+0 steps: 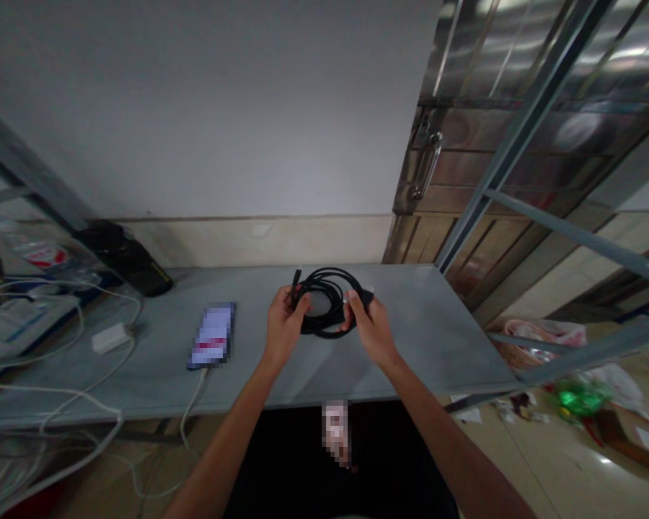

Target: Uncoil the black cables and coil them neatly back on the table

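Note:
A black cable (327, 285) is coiled into a loop just above the grey table (433, 331), held between both hands. My left hand (283, 328) grips the loop's left side, where one cable end with a plug sticks up. My right hand (371, 328) grips the right side, near the other black plug at the fingertips. Both forearms reach in from the bottom of the view.
A phone (213, 335) lies on the table left of my hands with a white charging cable (192, 404) hanging off the front edge. A white adapter (108, 337) and more white wires lie far left. A black object (124, 256) leans at the back. Metal frame bars and a steel door stand right.

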`<action>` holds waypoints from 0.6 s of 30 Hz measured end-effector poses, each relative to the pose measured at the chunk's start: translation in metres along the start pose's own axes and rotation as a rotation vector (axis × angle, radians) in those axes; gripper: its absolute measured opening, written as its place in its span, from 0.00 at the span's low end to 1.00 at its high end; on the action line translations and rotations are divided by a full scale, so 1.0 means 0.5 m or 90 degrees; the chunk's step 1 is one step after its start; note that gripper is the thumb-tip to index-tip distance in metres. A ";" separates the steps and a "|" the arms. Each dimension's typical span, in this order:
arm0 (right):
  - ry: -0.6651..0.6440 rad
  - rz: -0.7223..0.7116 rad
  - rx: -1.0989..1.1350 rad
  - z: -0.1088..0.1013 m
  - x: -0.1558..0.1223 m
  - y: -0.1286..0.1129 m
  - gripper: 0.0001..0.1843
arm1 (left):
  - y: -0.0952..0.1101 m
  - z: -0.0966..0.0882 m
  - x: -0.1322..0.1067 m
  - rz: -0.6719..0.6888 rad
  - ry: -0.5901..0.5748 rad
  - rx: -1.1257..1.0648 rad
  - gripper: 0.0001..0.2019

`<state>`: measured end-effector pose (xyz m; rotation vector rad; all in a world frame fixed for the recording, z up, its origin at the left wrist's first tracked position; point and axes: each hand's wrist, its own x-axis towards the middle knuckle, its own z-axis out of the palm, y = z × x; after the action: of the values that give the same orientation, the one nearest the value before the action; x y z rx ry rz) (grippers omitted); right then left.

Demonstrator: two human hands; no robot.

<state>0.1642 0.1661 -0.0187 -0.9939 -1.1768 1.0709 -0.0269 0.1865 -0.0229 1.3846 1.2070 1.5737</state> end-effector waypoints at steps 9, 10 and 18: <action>-0.034 -0.017 -0.181 -0.016 0.216 0.116 0.29 | -0.129 -0.040 0.138 0.073 -0.045 0.282 0.12; -0.032 -0.022 -0.194 -0.021 0.223 0.130 0.27 | -0.142 -0.042 0.135 0.072 -0.031 0.294 0.14; -0.012 -0.039 -0.249 -0.050 0.214 0.206 0.25 | -0.192 -0.057 0.117 0.141 0.003 0.363 0.28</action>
<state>0.1844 0.2913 -0.0999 -1.2401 -1.4561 0.8179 -0.0717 0.2655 -0.0947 1.9274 1.6324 1.4308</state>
